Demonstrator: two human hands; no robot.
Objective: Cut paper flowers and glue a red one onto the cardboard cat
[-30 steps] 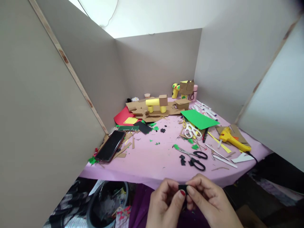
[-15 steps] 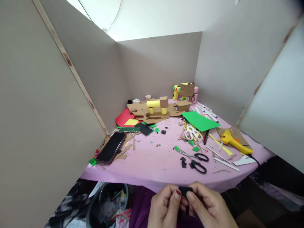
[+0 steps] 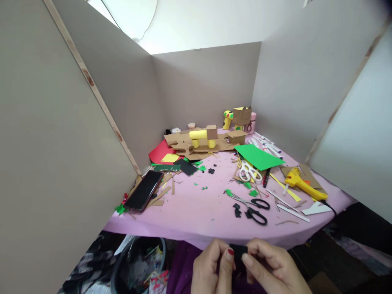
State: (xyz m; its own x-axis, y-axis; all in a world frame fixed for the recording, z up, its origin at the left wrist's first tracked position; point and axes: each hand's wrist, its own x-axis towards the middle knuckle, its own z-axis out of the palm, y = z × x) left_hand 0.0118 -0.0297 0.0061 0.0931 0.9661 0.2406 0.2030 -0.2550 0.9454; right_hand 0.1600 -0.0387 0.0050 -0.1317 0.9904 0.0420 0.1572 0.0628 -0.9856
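Between my two hands, just off the table's front edge, is a small piece of black paper (image 3: 238, 250). My left hand (image 3: 212, 265) pinches its left side, the thumb with a red nail on top. At the right side, the thumb and fingers of my right hand (image 3: 269, 263) grip the same piece. Its lower part is dark and hard to make out. Nearest on the table lie black-handled scissors (image 3: 255, 210), with small black paper scraps (image 3: 237, 210) beside them.
A yellow glue gun (image 3: 304, 185), white scissors (image 3: 249, 171) and green sheet (image 3: 259, 156) lie at right. A phone (image 3: 144, 191) and cardboard strips lie left. Behind stands a yellow and brown cardboard figure (image 3: 203, 135). A waste bin (image 3: 162, 249) stands below the table, left. Partition walls surround the table.
My right fingers have shifted slightly right and spread a little along the black paper, so more of it shows between my hands. The things on the table have not moved.
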